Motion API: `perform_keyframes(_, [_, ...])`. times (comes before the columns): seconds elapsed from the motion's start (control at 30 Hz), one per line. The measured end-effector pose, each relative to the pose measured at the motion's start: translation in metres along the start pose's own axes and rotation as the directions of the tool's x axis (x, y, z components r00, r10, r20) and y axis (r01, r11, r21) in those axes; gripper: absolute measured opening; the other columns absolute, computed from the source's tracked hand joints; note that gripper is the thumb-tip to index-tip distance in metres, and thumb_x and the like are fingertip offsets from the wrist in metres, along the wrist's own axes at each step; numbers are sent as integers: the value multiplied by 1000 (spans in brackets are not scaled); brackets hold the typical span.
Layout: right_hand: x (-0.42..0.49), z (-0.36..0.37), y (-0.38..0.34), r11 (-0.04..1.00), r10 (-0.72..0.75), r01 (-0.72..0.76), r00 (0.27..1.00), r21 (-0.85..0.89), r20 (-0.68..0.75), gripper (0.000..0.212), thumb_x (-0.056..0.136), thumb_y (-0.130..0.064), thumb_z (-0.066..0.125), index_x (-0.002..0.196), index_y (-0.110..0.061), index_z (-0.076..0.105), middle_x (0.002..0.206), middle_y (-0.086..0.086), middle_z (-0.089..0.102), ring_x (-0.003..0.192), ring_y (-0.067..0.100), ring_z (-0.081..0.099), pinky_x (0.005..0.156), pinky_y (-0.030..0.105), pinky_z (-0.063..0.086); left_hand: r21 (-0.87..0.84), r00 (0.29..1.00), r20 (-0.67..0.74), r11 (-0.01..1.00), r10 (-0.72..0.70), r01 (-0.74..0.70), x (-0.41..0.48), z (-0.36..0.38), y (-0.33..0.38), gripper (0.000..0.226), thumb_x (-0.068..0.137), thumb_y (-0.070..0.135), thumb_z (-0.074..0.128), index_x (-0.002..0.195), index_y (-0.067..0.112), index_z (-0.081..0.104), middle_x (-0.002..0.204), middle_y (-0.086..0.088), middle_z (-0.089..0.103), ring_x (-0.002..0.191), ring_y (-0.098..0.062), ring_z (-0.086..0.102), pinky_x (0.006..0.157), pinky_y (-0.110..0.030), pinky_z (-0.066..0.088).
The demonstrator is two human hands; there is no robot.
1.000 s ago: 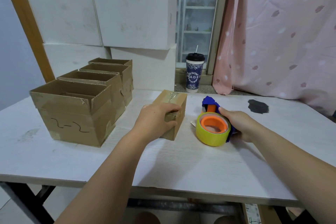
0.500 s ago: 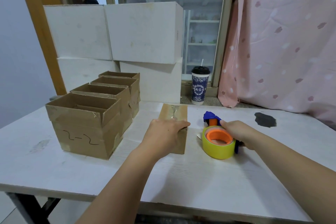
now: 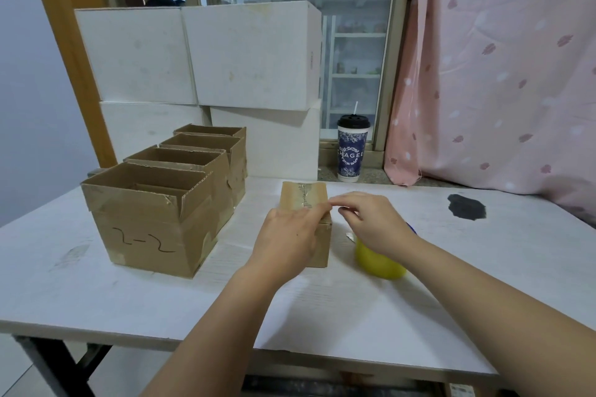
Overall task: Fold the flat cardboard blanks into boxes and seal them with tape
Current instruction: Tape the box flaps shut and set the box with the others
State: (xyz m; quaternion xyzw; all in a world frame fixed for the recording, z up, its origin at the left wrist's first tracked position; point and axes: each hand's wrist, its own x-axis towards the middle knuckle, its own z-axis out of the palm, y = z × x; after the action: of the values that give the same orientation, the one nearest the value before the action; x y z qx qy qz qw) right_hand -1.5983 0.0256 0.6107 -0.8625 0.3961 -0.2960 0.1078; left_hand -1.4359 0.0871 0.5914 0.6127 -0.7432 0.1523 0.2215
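Head view: small box (image 3: 305, 200) sits mid-table, long axis running away from the person. Left hand (image 3: 288, 236) lies flat on its near end, fingers straight, pressing. Right hand (image 3: 371, 220) comes in over the tape roll (image 3: 381, 265), fingertips at the box's top right edge; can't tell if it pinches anything.

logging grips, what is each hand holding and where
Left hand presses the small box at its near top edge, fingers flat on the taped top. Right hand has fingertips at the box's right top edge; a pinch cannot be told.
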Motion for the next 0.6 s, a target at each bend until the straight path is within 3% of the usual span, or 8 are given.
perform_keyframes(0.13, [-2,5,-3,1000,-18,19,997,-5,76,39,96,-3,45,125,-21,64,130,-6,62,124,8,52,95,4,29,-136,1000,-11,990,-25,23,-2,0,-5,39,90,15,51,128,22,46,145,8,39,119,-14,47,88,-28,31])
perform_keyframes(0.23, [-3,6,0,1000,-16,16,997,6,77,39,96,-1,46,125,-18,64,133,-8,58,128,5,48,99,2,26,-267,996,-77,964,-35,13,-4,1,-5,20,93,12,53,112,10,59,124,0,57,108,-22,56,89,-29,33])
perform_keyframes(0.3, [-3,5,1,1000,-22,22,995,-3,93,37,97,-3,46,127,-17,63,134,-9,57,130,5,46,102,6,27,-270,992,-127,963,-26,-9,-8,4,-3,13,93,10,54,103,6,62,109,-4,64,97,-28,59,86,-32,36])
perform_keyframes(0.37, [-2,4,3,999,-41,45,992,-29,118,36,98,-5,48,128,-17,61,136,-9,55,130,4,45,100,1,23,-230,977,-212,972,4,-54,-12,7,-2,3,88,3,60,89,3,62,91,-8,64,80,-32,60,78,-39,44])
perform_keyframes(0.47, [1,2,3,993,-77,89,986,-75,147,33,99,-10,49,129,-18,61,138,-8,54,130,5,45,96,-4,18,-129,920,-387,985,59,-118,-17,13,-2,19,67,-14,73,75,0,62,79,-11,63,65,-31,59,59,-36,50])
perform_keyframes(0.6, [5,-1,-1,978,-133,157,978,-141,163,29,99,-17,52,125,-16,64,133,-2,59,125,12,52,104,13,32,9,847,-524,995,92,-102,-23,20,-1,21,63,-9,75,69,8,64,80,-3,67,65,-24,60,62,-31,45])
